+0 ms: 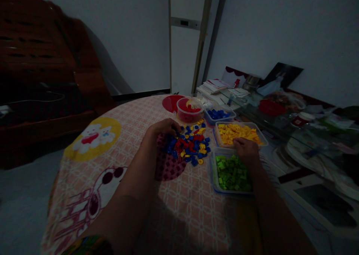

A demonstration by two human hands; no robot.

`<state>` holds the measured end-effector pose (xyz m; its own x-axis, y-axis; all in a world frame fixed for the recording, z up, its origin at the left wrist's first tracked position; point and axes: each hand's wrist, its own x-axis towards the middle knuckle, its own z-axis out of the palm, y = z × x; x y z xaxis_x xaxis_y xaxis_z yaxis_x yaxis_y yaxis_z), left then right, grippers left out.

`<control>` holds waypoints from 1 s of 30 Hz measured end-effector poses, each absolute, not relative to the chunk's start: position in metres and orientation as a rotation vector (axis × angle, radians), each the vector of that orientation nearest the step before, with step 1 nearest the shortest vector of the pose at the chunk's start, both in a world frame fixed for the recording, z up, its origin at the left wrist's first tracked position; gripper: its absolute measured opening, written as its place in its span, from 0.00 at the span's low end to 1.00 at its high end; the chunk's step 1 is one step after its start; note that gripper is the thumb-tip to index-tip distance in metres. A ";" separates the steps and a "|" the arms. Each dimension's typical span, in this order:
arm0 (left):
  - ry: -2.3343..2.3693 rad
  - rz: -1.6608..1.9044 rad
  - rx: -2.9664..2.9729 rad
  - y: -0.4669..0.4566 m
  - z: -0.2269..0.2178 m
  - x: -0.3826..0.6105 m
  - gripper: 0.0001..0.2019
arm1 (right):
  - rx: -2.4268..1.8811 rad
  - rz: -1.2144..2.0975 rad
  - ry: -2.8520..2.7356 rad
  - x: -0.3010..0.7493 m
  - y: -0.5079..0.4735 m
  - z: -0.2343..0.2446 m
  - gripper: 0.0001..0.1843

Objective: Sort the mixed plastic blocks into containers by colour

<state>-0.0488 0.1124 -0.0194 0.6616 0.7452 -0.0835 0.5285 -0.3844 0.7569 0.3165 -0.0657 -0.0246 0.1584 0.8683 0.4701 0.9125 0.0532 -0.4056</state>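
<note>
A heap of small red, blue and yellow plastic pieces (190,144) lies on a patterned cloth (112,161). My left hand (164,128) rests at the heap's left edge, its fingers curled down among the pieces. My right hand (246,150) hovers with fingers bent over the far rim of a clear tub of green pieces (231,172), right beside a tub of yellow pieces (238,133). Whether either hand holds a piece is hidden. Behind the heap stand a round tub of red pieces (189,111) and a tub of blue pieces (218,114).
A red lid (171,102) lies behind the red tub. To the right, a low glass surface (294,135) carries papers, a red bowl, a jar and a photo. A dark wooden bench (42,79) stands at the left. The room is dim.
</note>
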 end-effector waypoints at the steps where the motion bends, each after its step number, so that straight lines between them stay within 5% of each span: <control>1: 0.976 0.375 2.040 0.112 -0.019 -0.054 0.15 | -1.805 -0.089 -1.693 0.317 -0.066 -0.025 0.18; 15: 1.088 0.539 1.650 0.102 -0.014 -0.081 0.16 | -1.786 -0.072 -1.708 0.320 -0.065 -0.028 0.19; 30: 1.491 0.800 1.974 0.119 -0.022 -0.064 0.14 | -1.806 -0.095 -1.726 0.320 -0.064 -0.028 0.17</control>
<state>-0.0641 0.1186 -0.0218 0.2136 0.9671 0.1383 0.6497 -0.2464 0.7191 0.3203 -0.0644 -0.0280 0.1388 0.8755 0.4628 0.9211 0.0575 -0.3850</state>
